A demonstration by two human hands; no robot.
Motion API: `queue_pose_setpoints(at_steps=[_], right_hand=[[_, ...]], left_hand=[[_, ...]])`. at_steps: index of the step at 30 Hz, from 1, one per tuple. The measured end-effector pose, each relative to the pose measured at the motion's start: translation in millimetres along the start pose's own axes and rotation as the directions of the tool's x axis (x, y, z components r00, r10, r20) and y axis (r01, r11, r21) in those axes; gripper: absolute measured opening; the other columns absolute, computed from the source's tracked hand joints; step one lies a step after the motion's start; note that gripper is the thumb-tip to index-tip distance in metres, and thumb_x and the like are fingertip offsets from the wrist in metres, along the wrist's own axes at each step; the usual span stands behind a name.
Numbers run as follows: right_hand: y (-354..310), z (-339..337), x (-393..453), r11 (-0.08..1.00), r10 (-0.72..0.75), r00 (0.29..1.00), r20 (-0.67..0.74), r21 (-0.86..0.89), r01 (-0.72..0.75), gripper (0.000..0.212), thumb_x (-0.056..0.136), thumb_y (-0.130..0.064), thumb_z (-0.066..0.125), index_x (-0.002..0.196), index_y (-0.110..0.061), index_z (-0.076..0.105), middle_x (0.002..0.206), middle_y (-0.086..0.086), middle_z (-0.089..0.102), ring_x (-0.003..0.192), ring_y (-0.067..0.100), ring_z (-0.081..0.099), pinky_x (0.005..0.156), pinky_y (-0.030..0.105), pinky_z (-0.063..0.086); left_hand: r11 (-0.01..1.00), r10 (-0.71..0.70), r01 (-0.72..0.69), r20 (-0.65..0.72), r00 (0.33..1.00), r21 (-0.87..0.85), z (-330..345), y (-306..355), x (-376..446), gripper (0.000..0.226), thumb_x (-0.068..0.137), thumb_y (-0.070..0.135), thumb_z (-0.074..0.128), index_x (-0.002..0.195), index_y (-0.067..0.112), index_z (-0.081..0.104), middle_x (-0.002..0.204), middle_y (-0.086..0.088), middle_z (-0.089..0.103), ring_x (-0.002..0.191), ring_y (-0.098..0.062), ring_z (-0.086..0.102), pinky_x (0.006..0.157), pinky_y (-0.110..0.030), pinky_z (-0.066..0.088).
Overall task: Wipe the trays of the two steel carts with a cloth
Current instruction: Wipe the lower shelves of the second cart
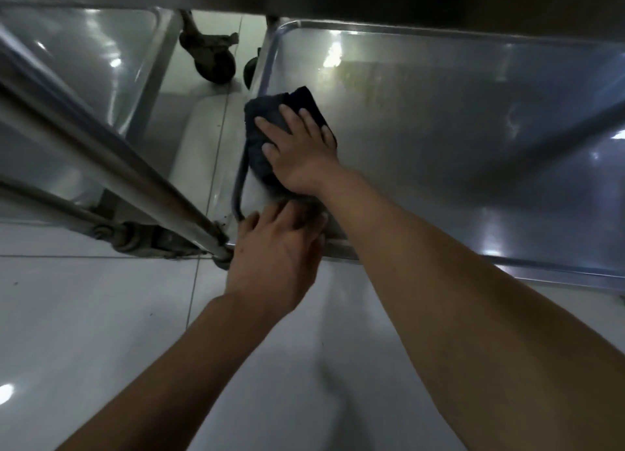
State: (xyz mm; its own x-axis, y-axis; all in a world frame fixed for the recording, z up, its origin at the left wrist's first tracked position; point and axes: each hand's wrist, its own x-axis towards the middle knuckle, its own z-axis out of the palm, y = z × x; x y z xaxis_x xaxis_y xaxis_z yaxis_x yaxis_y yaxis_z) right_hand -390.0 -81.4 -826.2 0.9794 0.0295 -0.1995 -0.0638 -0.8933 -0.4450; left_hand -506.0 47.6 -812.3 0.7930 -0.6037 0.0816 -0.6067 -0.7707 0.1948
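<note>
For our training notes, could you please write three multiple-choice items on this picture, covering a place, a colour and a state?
1. Where does the cloth lie?
A. in the near left corner of the right tray
B. on the floor
C. in the left tray

2. What colour is the cloth?
A. white
B. dark, near black
C. yellow

3. How does the right hand meet the cloth?
A. hovers above it
B. crumples it in a fist
C. presses it with flat fingers

Answers: 1 A, it sits by that tray's rounded corner; 2 B, it looks almost black; 3 C, the fingers lie straight on it.
</note>
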Motion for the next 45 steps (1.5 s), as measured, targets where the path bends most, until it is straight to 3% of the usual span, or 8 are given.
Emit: queue_pose_setpoints(at_steps=[7,13,18,25,28,34,38,45], right_hand=[[22.0,-4.2,0.7,0.999,-0.046,0.999,0.019,-0.014,0.046,0.051,0.103,-0.050,0.022,0.152,-0.052,0.010,0.167,-0.011,-0.005,0.152,0.019,-0.008,0.119,0.049,-0.001],[90.8,-26.1,-49.0,0.981,0.175,0.977,-0.125,-0.060,-0.183,0.050,0.103,-0.051,0.025,0.152,-0.052,0.017,0.167,-0.009,0.002,0.153,0.020,0.000,0.121,0.049,0.009],[158.5,-53.8,-121.0,0.947,0.280,0.957,-0.072,-0.142,-0.288,0.051,0.107,-0.040,0.020,0.157,-0.038,0.010,0.168,-0.001,-0.001,0.154,0.024,-0.005,0.123,0.048,0.007],[184.9,-69.9,-225.2,0.892,0.438,0.899,-0.016,-0.118,-0.437,0.051,0.108,-0.033,0.025,0.158,-0.030,0.014,0.168,0.002,-0.002,0.154,0.027,-0.006,0.124,0.046,0.003],[180.3,-77.6,-244.4,0.900,0.403,0.914,0.051,-0.204,-0.385,0.043,0.108,-0.024,0.033,0.149,-0.013,0.036,0.167,0.006,-0.006,0.152,0.034,-0.009,0.124,0.047,-0.001],[193.4,-96.3,-252.9,0.961,0.251,0.968,0.020,-0.128,-0.247,0.057,0.107,-0.030,0.038,0.159,-0.021,0.017,0.167,0.007,0.005,0.154,0.029,0.001,0.123,0.041,0.000],[221.7,-106.3,-260.9,0.944,0.039,0.994,0.101,-0.331,-0.003,0.047,0.110,-0.022,0.028,0.155,-0.008,0.028,0.167,0.007,0.003,0.152,0.026,-0.011,0.112,0.025,-0.026],[243.5,-77.6,-265.9,0.989,0.096,0.993,-0.072,-0.104,-0.103,0.053,0.108,-0.028,0.025,0.158,-0.034,0.009,0.167,0.000,-0.003,0.153,0.029,-0.008,0.122,0.048,0.001]], left_hand=[[0.999,0.010,-0.011,0.027,1.000,0.034,-2.6,-1.0,-1.0,0.043,0.097,0.037,0.044,0.136,0.027,0.057,0.125,-0.004,0.053,0.116,-0.029,0.050,0.091,-0.052,0.047],[0.999,-0.049,0.050,0.067,0.997,-0.007,-4.8,12.9,7.6,0.031,0.096,0.034,0.048,0.118,0.022,0.066,0.122,-0.003,0.054,0.118,-0.028,0.046,0.093,-0.048,0.044],[0.983,0.164,-0.153,0.119,0.979,-0.099,1.9,56.7,33.4,0.035,0.096,0.035,0.047,0.125,0.025,0.062,0.134,-0.001,0.049,0.128,-0.026,0.040,0.095,-0.045,0.039],[0.978,0.195,-0.210,0.326,0.925,0.010,13.8,127.8,43.2,0.037,0.099,0.044,0.047,0.134,0.034,0.054,0.147,-0.002,0.034,0.140,-0.031,0.027,0.109,-0.065,0.027],[0.975,0.214,-0.220,0.315,0.925,-0.014,12.3,124.3,43.2,0.036,0.097,0.041,0.053,0.132,0.034,0.056,0.141,-0.002,0.040,0.139,-0.031,0.029,0.108,-0.064,0.029],[0.979,0.199,-0.178,0.278,0.940,-0.098,10.1,125.0,48.6,0.032,0.091,0.041,0.063,0.122,0.031,0.066,0.130,-0.002,0.049,0.125,-0.032,0.040,0.101,-0.060,0.037],[0.980,0.189,-0.201,0.376,0.907,-0.008,3.1,134.3,51.4,0.035,0.089,0.046,0.060,0.119,0.028,0.063,0.128,-0.003,0.047,0.123,-0.031,0.045,0.090,-0.054,0.049],[0.979,0.161,-0.199,0.417,0.894,0.048,10.1,196.3,73.7,0.031,0.093,0.040,0.051,0.113,0.017,0.061,0.122,-0.007,0.049,0.115,-0.030,0.050,0.087,-0.047,0.050]])
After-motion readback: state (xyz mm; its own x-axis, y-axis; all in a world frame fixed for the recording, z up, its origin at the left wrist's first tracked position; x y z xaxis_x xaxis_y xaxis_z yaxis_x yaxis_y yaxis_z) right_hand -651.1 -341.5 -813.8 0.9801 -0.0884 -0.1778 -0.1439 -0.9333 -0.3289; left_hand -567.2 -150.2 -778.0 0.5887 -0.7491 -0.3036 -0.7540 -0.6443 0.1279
